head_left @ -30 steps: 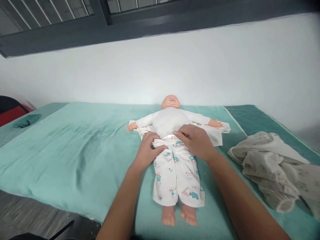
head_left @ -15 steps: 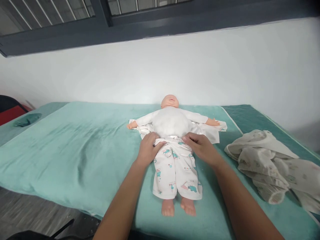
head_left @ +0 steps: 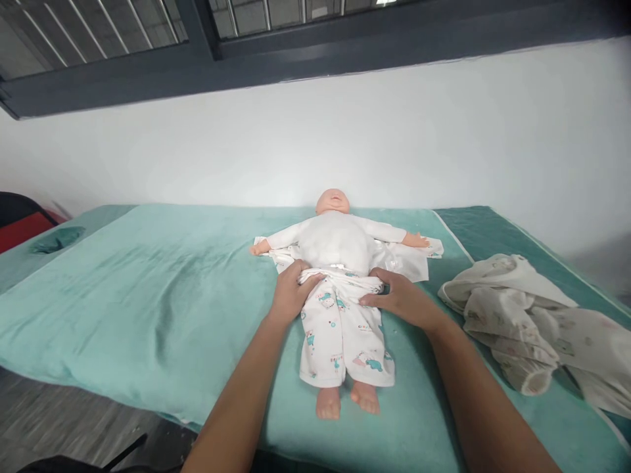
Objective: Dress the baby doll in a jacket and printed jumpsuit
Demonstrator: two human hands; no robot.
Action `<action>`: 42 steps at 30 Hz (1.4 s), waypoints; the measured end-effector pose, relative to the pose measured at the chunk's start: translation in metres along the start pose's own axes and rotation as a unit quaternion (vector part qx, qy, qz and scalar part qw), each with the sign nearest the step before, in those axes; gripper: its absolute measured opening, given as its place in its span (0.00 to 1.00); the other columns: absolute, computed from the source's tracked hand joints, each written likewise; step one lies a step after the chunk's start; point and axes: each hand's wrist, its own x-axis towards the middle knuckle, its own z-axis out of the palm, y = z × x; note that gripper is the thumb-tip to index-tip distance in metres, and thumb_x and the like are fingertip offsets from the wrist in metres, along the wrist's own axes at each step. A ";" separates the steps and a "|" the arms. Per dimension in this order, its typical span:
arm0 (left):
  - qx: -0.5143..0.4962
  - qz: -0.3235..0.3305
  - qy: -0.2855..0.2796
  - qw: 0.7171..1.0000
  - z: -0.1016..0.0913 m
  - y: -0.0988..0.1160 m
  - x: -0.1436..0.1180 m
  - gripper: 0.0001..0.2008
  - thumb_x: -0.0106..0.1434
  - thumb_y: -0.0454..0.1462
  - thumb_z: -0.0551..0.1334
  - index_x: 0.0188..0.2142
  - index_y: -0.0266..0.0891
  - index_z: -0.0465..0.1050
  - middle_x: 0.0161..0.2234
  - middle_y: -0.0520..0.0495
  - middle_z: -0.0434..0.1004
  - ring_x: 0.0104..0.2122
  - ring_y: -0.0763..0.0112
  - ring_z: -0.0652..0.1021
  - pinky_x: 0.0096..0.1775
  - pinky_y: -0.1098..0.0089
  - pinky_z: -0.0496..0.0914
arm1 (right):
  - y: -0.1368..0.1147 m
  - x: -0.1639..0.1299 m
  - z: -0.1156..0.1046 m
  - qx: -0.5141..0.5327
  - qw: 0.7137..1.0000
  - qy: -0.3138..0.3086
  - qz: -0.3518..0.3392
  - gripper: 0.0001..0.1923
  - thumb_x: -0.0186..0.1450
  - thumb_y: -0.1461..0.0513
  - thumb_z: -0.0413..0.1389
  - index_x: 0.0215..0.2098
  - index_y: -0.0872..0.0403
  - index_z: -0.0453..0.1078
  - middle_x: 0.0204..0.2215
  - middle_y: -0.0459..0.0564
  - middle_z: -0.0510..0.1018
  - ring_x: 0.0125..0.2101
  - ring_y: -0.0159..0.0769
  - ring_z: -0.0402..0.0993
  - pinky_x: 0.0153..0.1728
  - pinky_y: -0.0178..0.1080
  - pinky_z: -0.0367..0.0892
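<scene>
A baby doll [head_left: 335, 236] lies on its back with its arms stretched out and its head towards the wall. White printed trousers [head_left: 340, 335] cover its legs, and both bare feet stick out below the hems. My left hand [head_left: 294, 292] pinches the waistband at the doll's left-hand side in view, thumb on top. On the opposite side my right hand [head_left: 397, 295] grips the waistband, its thumb in front and the fingers partly hidden by cloth. Under the doll's torso and arms a white printed top [head_left: 409, 263] lies spread open.
Crumpled pale baby clothes [head_left: 522, 322] lie to the right. A green sheet [head_left: 108, 295] covers the bed, which has a face hole [head_left: 58, 240] at its left end. Behind the bed rises a white wall [head_left: 315, 144] below a dark window frame [head_left: 296, 56]. A red and black object [head_left: 22, 226] stands far left.
My right hand has shifted outward to the side of the waistband, and the cloth there is now bunched. My left hand keeps its hold. The view has moved slightly.
</scene>
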 end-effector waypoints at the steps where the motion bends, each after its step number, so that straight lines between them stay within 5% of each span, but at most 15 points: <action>1: 0.000 0.000 0.004 1.000 0.000 0.000 0.000 0.14 0.60 0.47 0.63 0.27 0.41 0.64 0.26 0.55 0.69 0.30 0.71 0.69 0.35 0.69 0.63 | 0.000 0.001 0.002 -0.001 1.000 0.012 0.004 0.19 0.56 0.47 0.61 0.30 0.53 0.65 0.27 0.42 0.69 0.30 0.34 0.63 0.29 0.35 0.55; 12: 0.031 0.054 0.059 0.996 0.009 0.002 0.014 0.14 0.63 0.47 0.61 0.29 0.41 0.63 0.31 0.52 0.69 0.35 0.68 0.71 0.40 0.67 0.64 | 0.000 0.017 0.020 0.037 0.986 0.165 -0.001 0.18 0.59 0.47 0.56 0.25 0.52 0.62 0.22 0.42 0.67 0.28 0.33 0.60 0.28 0.35 0.55; 28: 0.009 0.009 0.050 0.999 0.019 -0.018 0.067 0.15 0.61 0.50 0.62 0.33 0.41 0.67 0.35 0.50 0.75 0.39 0.65 0.73 0.42 0.66 0.65 | 0.005 0.069 0.026 -0.028 0.965 0.260 0.024 0.20 0.61 0.44 0.52 0.25 0.50 0.57 0.23 0.43 0.69 0.28 0.35 0.60 0.31 0.36 0.54; 34: 0.000 -0.029 0.043 0.999 0.016 -0.009 0.055 0.14 0.60 0.49 0.62 0.32 0.41 0.68 0.32 0.52 0.74 0.35 0.68 0.72 0.39 0.68 0.65 | 0.005 0.066 0.026 -0.044 0.965 0.256 0.037 0.20 0.62 0.44 0.51 0.26 0.50 0.58 0.22 0.43 0.69 0.27 0.36 0.60 0.30 0.36 0.54; 42: 0.000 -0.041 -0.006 0.999 0.011 0.010 0.007 0.19 0.62 0.52 0.60 0.25 0.39 0.64 0.24 0.55 0.66 0.27 0.73 0.67 0.31 0.71 0.60 | 0.008 0.066 0.026 -0.037 0.964 0.261 0.030 0.15 0.62 0.50 0.52 0.26 0.50 0.59 0.23 0.44 0.68 0.29 0.37 0.63 0.32 0.37 0.54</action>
